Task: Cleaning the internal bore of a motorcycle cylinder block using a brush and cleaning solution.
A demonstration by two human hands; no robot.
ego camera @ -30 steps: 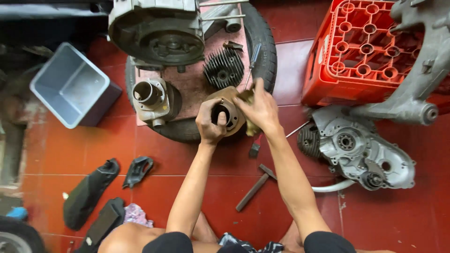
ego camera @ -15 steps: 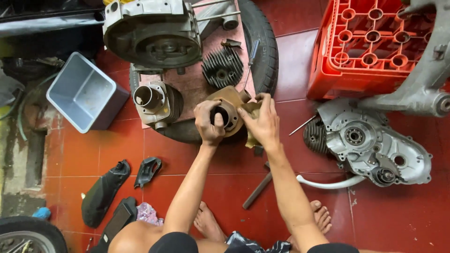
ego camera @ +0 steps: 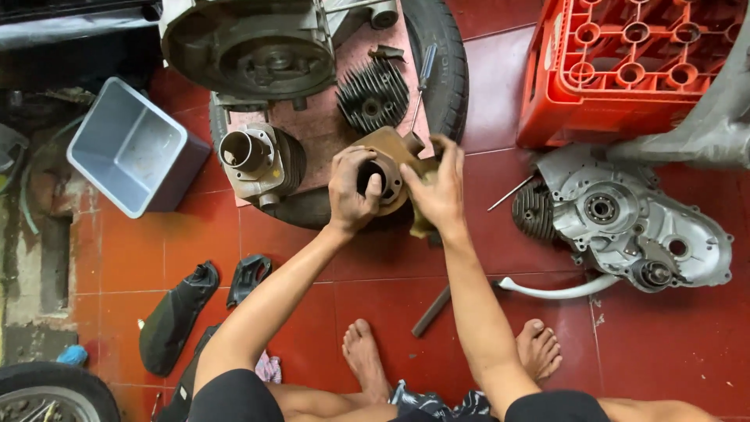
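From up here I count two hands on one brown, rust-coloured cylinder part (ego camera: 388, 168), which sits raised just above the near edge of a black tyre (ego camera: 447, 74) lying flat on the red tiled floor (ego camera: 375, 312). My left hand (ego camera: 351, 191) wraps the part's round bore from the left, fingers curled narrow and tight, the thumb hooked over the rim of the opening. My right hand (ego camera: 439, 187) presses against the part's right side, fingers spread fairly wide and pointing up, palm flat on it; whether it grips or only steadies, I cannot tell.

On the tyre I count three more engine pieces: one large grey casing (ego camera: 250, 51) at the top, one finned barrel with a pipe stub (ego camera: 258, 160) on the left, and one dark finned cylinder head (ego camera: 373, 95) (a screwdriver (ego camera: 422, 78) lies just beside it). To the right, one red plastic crate (ego camera: 625, 70) and one silver engine case half (ego camera: 633, 223) rest on the floor. One grey plastic bin (ego camera: 133, 156) stands to the left. Two bare feet show below: one (ego camera: 367, 359) between my arms, one (ego camera: 539, 348) right of them.
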